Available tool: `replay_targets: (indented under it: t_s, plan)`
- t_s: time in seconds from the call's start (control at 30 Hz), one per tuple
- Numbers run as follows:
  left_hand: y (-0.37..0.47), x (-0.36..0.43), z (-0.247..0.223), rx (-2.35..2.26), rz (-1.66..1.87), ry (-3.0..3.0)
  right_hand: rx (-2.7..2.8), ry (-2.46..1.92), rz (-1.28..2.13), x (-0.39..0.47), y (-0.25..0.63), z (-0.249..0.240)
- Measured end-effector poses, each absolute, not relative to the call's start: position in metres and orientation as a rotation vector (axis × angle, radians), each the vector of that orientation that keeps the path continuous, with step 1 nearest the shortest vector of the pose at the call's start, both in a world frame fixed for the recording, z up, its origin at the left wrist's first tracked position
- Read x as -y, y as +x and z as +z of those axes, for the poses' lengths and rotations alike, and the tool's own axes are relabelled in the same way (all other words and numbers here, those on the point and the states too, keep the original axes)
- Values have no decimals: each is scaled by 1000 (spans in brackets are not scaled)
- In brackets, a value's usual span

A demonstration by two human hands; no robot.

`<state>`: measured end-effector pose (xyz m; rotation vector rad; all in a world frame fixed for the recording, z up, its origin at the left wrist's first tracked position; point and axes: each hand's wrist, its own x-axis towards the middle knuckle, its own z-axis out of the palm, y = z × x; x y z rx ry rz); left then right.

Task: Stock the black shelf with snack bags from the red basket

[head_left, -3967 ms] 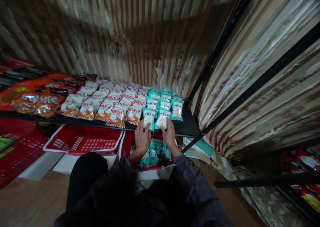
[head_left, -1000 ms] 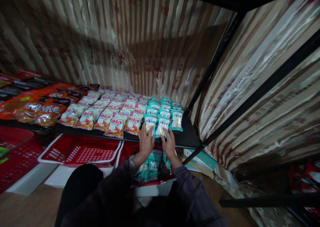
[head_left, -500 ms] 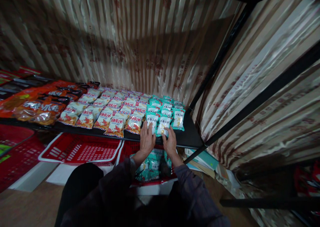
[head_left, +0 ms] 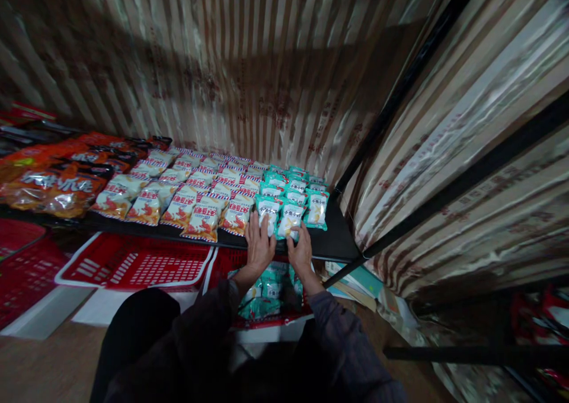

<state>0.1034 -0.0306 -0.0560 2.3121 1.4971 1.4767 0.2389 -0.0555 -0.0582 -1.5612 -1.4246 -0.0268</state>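
Small teal-and-white snack bags (head_left: 268, 207) stand in short rows at the right end of a black shelf. My left hand (head_left: 259, 244) lies against the lower front of the front-left teal bag, fingers stretched and apart. Beside it, the lower edge of another teal snack bag (head_left: 291, 216) is touched by my right hand (head_left: 301, 250), whose fingers are spread and slightly bent. Neither hand wraps round a bag. Below my wrists, more teal bags (head_left: 272, 287) lie in a red basket (head_left: 284, 321), partly covered by my forearms.
White-and-orange snack bags (head_left: 202, 216) fill the shelf to the left, then orange packs (head_left: 62, 189). Under the shelf (head_left: 331, 246) is a red basket with a white rim (head_left: 146, 264). A black metal post (head_left: 400, 95) and slanting bar stand at right, before striped curtains.
The view has shifted slightly, so the shelf's left part sits a little further left. Both hands stay at the two front teal bags, with only slight finger movement.
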Motion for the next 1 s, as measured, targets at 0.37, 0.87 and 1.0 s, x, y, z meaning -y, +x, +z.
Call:
replay_targets:
  t_s: [0.37, 0.87, 1.0]
  plan:
    - [99, 32, -57, -1426, 1519, 2316, 1422, -1542, -52, 63, 243, -58]
    - [97, 38, -59, -1444, 1478, 2304, 1414, -1563, -108, 69, 242, -49]
    - [99, 38, -56, -1442, 1461, 2292, 1436, -1501, -191, 71, 236, -37]
